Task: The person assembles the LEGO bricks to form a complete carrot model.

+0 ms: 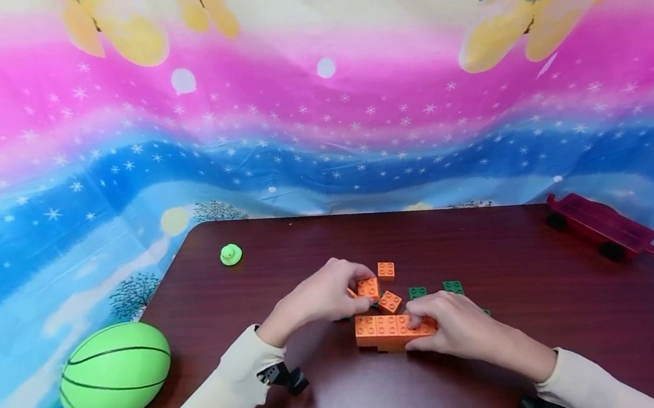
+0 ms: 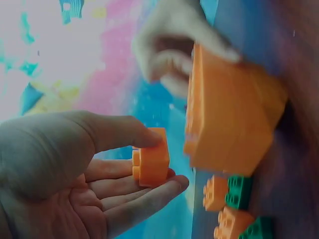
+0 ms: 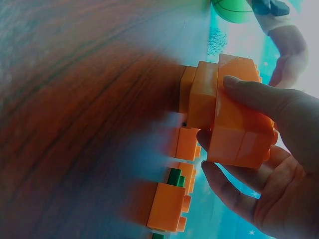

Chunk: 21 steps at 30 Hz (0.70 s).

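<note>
My left hand (image 1: 327,291) pinches a small orange toy brick (image 1: 368,288) between thumb and fingers; the left wrist view shows the same brick (image 2: 154,159) with its studs facing the palm. My right hand (image 1: 462,326) grips the right end of a longer block of joined orange bricks (image 1: 378,333). In the right wrist view the joined block (image 3: 244,112) has stepped lower layers, with my thumb across its side. The pinched brick is a little beyond the joined block's left part, apart from it. A loose orange brick (image 1: 390,302) lies between my hands.
Behind my hands lie another orange brick (image 1: 386,270) and green bricks (image 1: 452,287). A green ball (image 1: 116,373) sits at the table's left edge, a small green toy (image 1: 231,254) at the back left, and a dark red toy skateboard (image 1: 604,223) at the back right.
</note>
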Tool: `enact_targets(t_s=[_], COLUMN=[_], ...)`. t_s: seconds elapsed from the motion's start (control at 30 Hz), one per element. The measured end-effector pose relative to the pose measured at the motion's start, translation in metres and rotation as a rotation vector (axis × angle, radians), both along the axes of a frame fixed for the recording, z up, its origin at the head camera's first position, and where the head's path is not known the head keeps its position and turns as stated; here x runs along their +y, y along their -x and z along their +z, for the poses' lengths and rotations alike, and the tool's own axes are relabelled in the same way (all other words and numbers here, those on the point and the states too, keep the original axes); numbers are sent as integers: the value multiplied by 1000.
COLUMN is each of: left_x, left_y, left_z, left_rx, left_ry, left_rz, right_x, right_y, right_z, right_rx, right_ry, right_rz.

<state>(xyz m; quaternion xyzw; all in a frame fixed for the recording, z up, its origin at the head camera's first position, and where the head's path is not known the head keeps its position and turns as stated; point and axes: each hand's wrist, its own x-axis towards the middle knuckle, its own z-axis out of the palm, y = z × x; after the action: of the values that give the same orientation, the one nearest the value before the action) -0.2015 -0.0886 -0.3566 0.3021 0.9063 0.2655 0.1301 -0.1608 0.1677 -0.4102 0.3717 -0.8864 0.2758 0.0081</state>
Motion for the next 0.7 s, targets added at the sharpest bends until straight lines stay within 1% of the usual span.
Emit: enact_targets(t_s=[0.1, 0.23, 0.43, 0.7], left_x=[4, 8, 9, 8], left_y=[-10, -18, -24, -29], left_z=[1, 1, 2, 1], left_rx=[9, 10, 28, 30], left_ry=[14, 30, 64, 73], left_rz=[-39, -71, -118, -118], right_x=[0, 0, 1, 2], right_y=[0, 1, 1, 0], right_z=[1, 1, 1, 0], right_rx=[-9, -19, -14, -16], right_ry=[-8, -17, -11, -11], right_rz=[0, -6, -8, -11])
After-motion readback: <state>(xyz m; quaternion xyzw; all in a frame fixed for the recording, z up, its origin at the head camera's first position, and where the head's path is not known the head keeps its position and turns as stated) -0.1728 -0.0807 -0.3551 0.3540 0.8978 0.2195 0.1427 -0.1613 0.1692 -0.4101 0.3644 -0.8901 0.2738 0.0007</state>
